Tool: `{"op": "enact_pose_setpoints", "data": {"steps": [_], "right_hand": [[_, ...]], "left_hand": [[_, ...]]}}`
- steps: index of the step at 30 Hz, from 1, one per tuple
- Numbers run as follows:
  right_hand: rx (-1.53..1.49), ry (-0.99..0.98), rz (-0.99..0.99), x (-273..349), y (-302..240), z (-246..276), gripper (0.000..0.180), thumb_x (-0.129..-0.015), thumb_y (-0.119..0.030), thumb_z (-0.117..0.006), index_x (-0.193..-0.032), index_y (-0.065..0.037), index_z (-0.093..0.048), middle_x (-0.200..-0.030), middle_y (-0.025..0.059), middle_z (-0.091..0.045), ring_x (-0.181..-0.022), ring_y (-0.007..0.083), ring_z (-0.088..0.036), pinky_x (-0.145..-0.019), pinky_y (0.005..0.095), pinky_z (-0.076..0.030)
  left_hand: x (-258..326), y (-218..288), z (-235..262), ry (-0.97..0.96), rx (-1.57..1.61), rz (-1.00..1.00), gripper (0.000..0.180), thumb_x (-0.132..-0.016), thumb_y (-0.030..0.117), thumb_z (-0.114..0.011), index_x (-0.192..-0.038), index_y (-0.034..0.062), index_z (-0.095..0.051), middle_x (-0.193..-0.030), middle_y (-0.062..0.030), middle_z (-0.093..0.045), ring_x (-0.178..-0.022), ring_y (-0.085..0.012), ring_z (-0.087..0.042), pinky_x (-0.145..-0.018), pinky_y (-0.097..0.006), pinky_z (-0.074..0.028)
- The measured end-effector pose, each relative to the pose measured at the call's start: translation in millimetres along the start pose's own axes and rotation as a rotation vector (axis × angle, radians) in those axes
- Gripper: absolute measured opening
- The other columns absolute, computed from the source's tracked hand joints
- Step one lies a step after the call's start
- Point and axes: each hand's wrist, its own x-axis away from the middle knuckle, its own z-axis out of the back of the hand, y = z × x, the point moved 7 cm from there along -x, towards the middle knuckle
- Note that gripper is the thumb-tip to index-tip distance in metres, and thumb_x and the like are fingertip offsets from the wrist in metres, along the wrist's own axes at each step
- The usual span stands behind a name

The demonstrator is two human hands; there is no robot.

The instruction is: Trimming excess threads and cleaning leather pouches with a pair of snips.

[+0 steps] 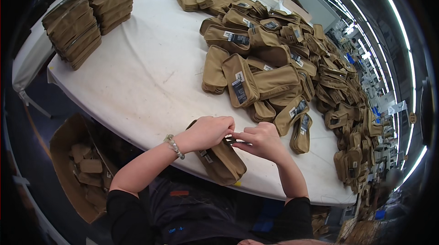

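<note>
A tan fabric pouch point(221, 166) lies slanted at the table's near edge, in front of my body. My left hand point(208, 131), with a beaded bracelet on its wrist, is closed in a pinch at the pouch's upper part. Close against its fingertips, my right hand point(261, 141) is closed around a small dark metal tool point(238, 141) that looks like thread snips. Its tip is at the pouch's edge, partly hidden by my fingers. A pale label shows on the pouch's left side.
A large heap of tan pouches point(275, 82) with dark tags covers the table's right side. Neat pouch stacks point(75, 32) stand at the far left of the white-covered table point(151, 57). A cardboard box point(64, 153) with tan pieces inside sits on the floor at left.
</note>
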Motion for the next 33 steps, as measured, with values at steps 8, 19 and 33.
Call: {"op": "enact_pose_setpoints", "data": {"steps": [8, 19, 33], "right_hand": [[-0.011, 0.011, -0.089, 7, 1, 13, 0.017, -0.077, -0.033, -0.076, -0.083, -0.018, -0.071, -0.059, -0.0013, -0.055, -0.049, 0.0208, -0.052, -0.049, 0.0331, -0.039], [-0.021, 0.006, -0.083, 3, -1, 5, 0.017, -0.076, -0.033, -0.078, -0.087, -0.020, -0.074, -0.061, -0.0020, -0.056, -0.048, 0.0194, -0.048, -0.050, 0.0321, -0.037], [0.068, -0.018, -0.008, -5, -5, 3, 0.018, -0.075, -0.033, -0.078, -0.088, -0.021, -0.073, -0.060, -0.0031, -0.053, -0.048, 0.0188, -0.048, -0.049, 0.0323, -0.036]], "left_hand": [[-2, -1, 0, -0.007, 0.005, -0.044, 0.013, -0.094, 0.020, -0.056, -0.094, 0.0065, -0.054, -0.086, -0.0116, -0.063, -0.082, -0.0325, -0.062, -0.071, -0.042, -0.048], [-4, -4, -1, 0.000, 0.011, -0.047, 0.015, -0.095, 0.022, -0.055, -0.095, 0.0072, -0.055, -0.084, -0.0106, -0.065, -0.079, -0.0316, -0.063, -0.070, -0.042, -0.048], [-6, -4, -2, -0.013, 0.001, -0.048, 0.017, -0.096, 0.025, -0.053, -0.097, 0.0082, -0.056, -0.085, -0.0105, -0.066, -0.081, -0.0327, -0.064, -0.071, -0.043, -0.049]]}}
